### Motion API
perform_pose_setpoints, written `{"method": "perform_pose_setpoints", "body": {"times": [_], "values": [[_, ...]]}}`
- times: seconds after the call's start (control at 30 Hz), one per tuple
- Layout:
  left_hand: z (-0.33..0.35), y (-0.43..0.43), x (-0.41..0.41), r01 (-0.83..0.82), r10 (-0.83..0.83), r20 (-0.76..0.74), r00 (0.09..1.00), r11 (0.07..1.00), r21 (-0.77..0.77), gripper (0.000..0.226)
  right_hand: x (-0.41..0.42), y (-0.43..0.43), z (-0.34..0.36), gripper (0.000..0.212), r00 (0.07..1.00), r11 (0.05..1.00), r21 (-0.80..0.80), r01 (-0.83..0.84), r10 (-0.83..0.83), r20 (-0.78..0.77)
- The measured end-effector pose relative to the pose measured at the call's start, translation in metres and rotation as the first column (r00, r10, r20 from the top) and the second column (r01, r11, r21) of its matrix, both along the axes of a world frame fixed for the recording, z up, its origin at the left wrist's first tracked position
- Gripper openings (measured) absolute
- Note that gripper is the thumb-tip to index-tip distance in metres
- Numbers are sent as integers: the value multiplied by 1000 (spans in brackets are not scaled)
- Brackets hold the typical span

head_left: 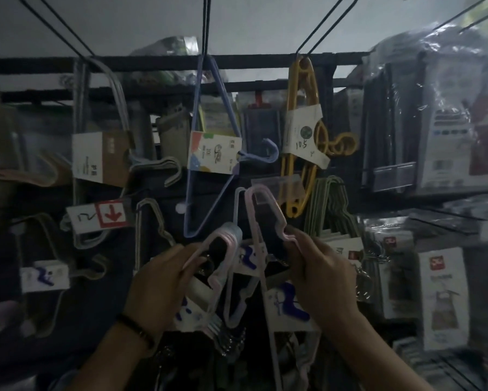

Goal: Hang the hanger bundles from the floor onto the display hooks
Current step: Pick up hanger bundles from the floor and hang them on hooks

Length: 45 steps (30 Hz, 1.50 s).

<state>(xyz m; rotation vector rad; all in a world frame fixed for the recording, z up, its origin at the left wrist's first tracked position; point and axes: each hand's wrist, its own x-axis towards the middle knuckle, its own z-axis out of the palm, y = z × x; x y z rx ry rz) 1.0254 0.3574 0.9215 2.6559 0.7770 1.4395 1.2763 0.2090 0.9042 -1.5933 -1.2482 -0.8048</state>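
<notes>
1. Left hand [164, 280], beaded bracelet [137, 328] at the wrist, closed around a pink hanger bundle [220, 258] with a white label printed in blue; metal hooks of that bundle dangling below the hand.
2. Right hand [319, 275] gripping a second pink hanger bundle [262, 218], fingers pinched on its notched shoulder, upper end raised toward a clear price-tag holder [276, 187].
3. Both bundles held up in front of the display wall, off the floor; whether either is seated on a hook cannot be told.
4. Above, hung from long black display hooks [326, 21]: a grey bundle [102, 119] at left, a blue bundle [209, 153] in the middle, a yellow bundle [305, 122] marked 10.5 at right.
5. At far right, bagged goods [446, 117] on the rack.
</notes>
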Motion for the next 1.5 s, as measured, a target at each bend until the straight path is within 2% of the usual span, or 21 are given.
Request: {"method": "perform_pose_setpoints", "body": {"times": [0.13, 0.27, 0.37, 0.43, 0.53, 0.63, 0.77, 0.87, 1.0, 1.07, 1.17, 1.3, 1.37, 1.43, 1.5], "values": [[7, -7, -6, 13, -13, 14, 1000, 1000, 7, 26, -8, 7, -10, 42, 999, 1000, 20, -14, 15, -30], [10, -13, -2, 72, -71, -46, 996, 997, 9, 20, -9, 7, -22, 50, 994, 996, -78, 53, -60, -87], [8, -16, 0, 93, -91, -106, 990, 996, 10, 24, -6, 1, -35, 44, 998, 994, 105, 21, -14, -62], [7, -16, 2, 110, -108, -138, 985, 994, 8, 23, -2, -1, -36, 45, 998, 986, 161, 37, -27, -60], [6, -15, 7, 120, -123, -156, 980, 992, -32, 24, 0, 1, -25, 42, 995, 991, 104, 83, -77, -67], [5, -16, 9, 91, -100, -167, 981, 994, -62, 33, -2, 7, -16, 41, 997, 998, 43, 52, -50, -63], [6, -23, 8, 82, -95, -149, 984, 993, -90, 44, -5, 27, -4, 40, 994, 994, -51, 96, -99, -55], [1, -27, 2, 48, -66, -112, 991, 987, -154, 51, 1, 53, 2, 41, 985, 974, -205, 95, -121, -120], [-16, -30, -7, 23, -38, -63, 997, 976, -215, 37, 13, 89, 11, 39, 986, 961, -277, 5, -51, -159], [-20, -31, -7, 15, -25, -35, 999, 965, -261, 25, 19, 113, 22, 30, 988, 934, -354, 39, -88, -124], [-25, -31, -4, -11, 17, 18, 1000, 955, -297, 26, 26, 144, 32, 14, 986, 843, -529, 94, -152, -68], [-35, -30, 7, -23, 59, 96, 994, 941, -339, 31, 34, 150, 42, 28, 995, 737, -669, 98, -97, 40], [-40, -27, 14, -12, 64, 133, 989, 935, -355, 29, 31, 134, 51, 32, 999, 735, -678, 22, -38, -9], [-43, -24, 23, 9, 53, 166, 985, 936, -351, 32, 25, 108, 57, 25, 995, 802, -595, -50, -9, -96], [-48, -21, 31, 18, 44, 173, 984, 939, -342, 36, 16, 75, 58, 47, 962, 868, -447, -217, 113, -249]]}}
